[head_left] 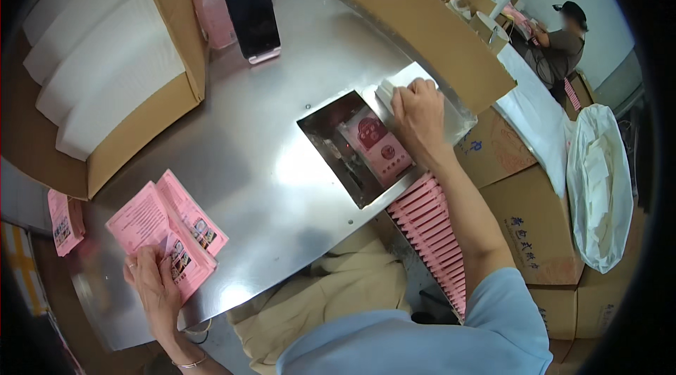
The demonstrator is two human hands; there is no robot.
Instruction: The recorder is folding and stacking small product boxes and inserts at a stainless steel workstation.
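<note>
At the left of the metal table, my left hand point(153, 282) is closed on the near edge of a fanned pile of pink printed packets point(163, 223). Its fingertips press on the top one. My right hand point(420, 113) is closed around a small white folded stack of paper tissues point(386, 93), beside the far right of a rectangular opening in the table. Inside this opening point(334, 157) lies a pink packet point(379, 148) with red print, next to dark metal parts. My fingers partly hide the white stack.
An open carton point(186, 93) with long white paper stacks stands at the left. A phone on a stand point(253, 19) and a pink bottle point(213, 9) are at the back. Cardboard point(429, 30) borders the right; below it runs a row of pink packets point(429, 234). A person point(563, 40) sits far right.
</note>
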